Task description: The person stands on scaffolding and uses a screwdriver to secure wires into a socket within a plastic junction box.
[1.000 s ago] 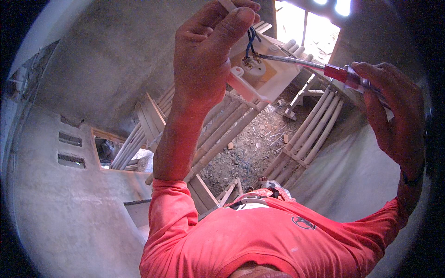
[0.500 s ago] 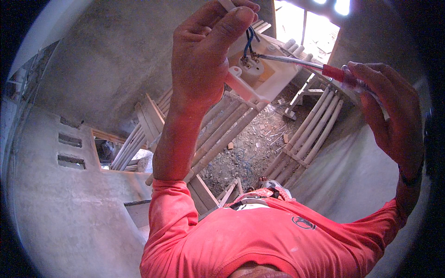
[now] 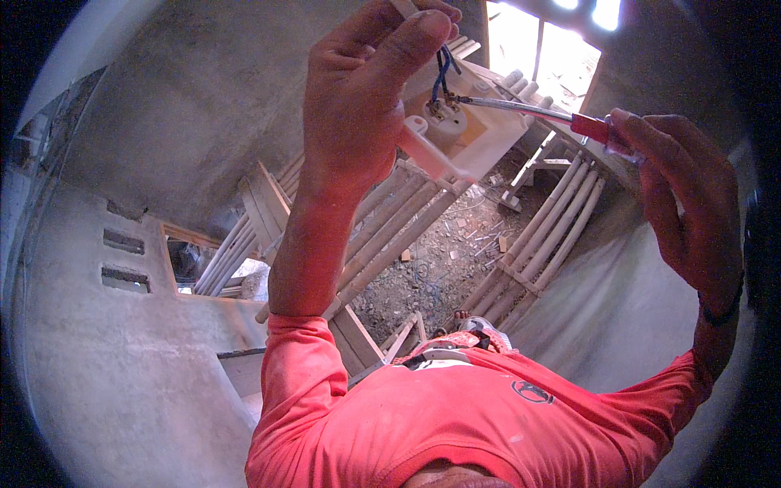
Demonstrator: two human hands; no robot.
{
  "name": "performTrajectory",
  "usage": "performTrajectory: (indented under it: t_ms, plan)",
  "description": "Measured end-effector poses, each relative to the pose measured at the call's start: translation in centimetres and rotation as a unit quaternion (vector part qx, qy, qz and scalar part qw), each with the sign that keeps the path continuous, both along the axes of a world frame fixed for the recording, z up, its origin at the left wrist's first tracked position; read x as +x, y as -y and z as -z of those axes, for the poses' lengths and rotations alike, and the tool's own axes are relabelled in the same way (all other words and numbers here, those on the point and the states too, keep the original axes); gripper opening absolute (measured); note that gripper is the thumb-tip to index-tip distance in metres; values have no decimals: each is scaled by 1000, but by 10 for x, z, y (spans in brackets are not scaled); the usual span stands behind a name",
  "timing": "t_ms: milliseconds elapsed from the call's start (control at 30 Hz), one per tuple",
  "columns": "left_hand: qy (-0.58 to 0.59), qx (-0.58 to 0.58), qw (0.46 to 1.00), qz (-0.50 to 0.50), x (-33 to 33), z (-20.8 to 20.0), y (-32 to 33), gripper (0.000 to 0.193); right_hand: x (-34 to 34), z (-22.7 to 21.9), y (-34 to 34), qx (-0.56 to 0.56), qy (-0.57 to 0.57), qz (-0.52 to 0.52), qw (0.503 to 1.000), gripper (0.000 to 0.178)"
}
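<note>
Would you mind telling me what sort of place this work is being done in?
Probably an unfinished building under construction: bare grey plastered walls, wooden scaffold poles and rubble on the floor below, with no finishes in view.

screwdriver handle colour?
Red, with a clear end, on the screwdriver in the right hand; head view.

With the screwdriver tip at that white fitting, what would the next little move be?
Probably a twist of the screwdriver by the right hand: its tip sits at the terminal where the blue wires enter the white fitting, which the left hand steadies.
</note>
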State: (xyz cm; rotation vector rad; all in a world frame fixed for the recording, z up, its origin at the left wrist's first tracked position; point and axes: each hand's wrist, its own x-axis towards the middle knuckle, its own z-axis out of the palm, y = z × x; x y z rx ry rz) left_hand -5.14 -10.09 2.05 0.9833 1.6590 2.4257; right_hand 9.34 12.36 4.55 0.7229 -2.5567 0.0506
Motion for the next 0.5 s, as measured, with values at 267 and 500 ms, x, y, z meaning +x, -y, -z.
performTrajectory:
  t_ms: [267,500]
  plan:
    - [8,9,1000,15,14,-10,0,17,2,1,0,14,-30,20,999,40]
    - [7,25,999,40,17,-10,-1,17,2,1,-2,6,-32,-3,999,43]
